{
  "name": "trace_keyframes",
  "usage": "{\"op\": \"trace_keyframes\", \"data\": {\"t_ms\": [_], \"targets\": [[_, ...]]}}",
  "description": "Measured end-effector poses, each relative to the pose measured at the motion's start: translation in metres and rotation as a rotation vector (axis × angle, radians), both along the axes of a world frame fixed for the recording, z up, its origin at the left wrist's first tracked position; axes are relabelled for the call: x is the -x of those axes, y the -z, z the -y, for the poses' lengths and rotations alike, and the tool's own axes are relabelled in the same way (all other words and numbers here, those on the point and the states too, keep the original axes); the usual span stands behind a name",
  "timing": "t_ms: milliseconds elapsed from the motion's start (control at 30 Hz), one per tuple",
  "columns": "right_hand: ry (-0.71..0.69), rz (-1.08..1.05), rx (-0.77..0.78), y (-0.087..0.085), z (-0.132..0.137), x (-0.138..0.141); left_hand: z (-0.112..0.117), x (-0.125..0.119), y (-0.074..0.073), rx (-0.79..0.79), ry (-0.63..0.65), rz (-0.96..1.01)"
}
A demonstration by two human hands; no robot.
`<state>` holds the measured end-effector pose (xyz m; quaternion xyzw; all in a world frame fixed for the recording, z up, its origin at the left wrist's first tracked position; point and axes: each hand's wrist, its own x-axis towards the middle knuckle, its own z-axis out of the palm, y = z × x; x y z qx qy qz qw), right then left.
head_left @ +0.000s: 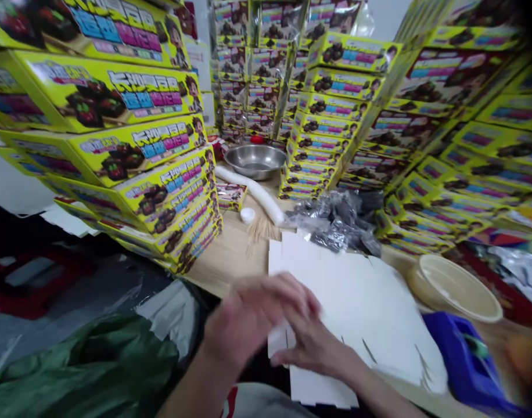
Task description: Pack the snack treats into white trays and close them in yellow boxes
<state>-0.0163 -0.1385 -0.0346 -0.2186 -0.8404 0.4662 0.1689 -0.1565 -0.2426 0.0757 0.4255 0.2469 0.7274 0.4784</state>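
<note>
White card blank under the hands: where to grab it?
Pinch the near edge of the white card blank, coming from the person's side, where it seems to overhang the wooden table. It lies flat, so fingers can get underneath only at that overhang.

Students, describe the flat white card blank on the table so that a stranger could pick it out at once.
Among walls of stacked yellow boxes, find the wooden table. At its near edge lies a flat white card blank, unprinted, with cut slits, the left hand and right hand over it.
</note>
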Motion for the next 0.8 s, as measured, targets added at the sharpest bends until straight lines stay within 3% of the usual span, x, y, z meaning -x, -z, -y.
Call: {"op": "trace_keyframes", "data": {"t_ms": [67,133,200,400,467,533,600,733,800], "targets": [[-0.090,0.124,-0.146,0.013,0.026,-0.016,-0.006,0.016,0.014,0.124,-0.167,0.137],[-0.159,0.226,-0.315,0.021,0.036,-0.023,-0.012,0.029,0.034,0.268,-0.322,0.196],[-0.166,0.194,-0.330,0.024,0.034,-0.029,-0.018,0.035,0.057,0.373,-0.408,0.231],[-0.186,0.037,0.258,0.017,-0.001,-0.055,-0.050,0.018,0.117,0.600,-0.629,-0.004],[-0.184,0.007,0.338,0.019,-0.010,-0.061,-0.061,0.011,0.126,0.629,-0.655,-0.052],[-0.167,-0.008,0.308,0.021,-0.011,-0.062,-0.069,0.006,0.130,0.633,-0.692,-0.085],[-0.160,0.001,0.178,0.023,-0.005,-0.059,-0.072,0.006,0.131,0.634,-0.761,-0.129],[-0.180,0.102,-0.250,0.024,0.016,-0.044,-0.068,0.011,0.131,0.668,-0.874,-0.200],[-0.187,0.095,-0.287,0.023,0.017,-0.040,-0.065,0.014,0.132,0.687,-0.887,-0.226]]}}
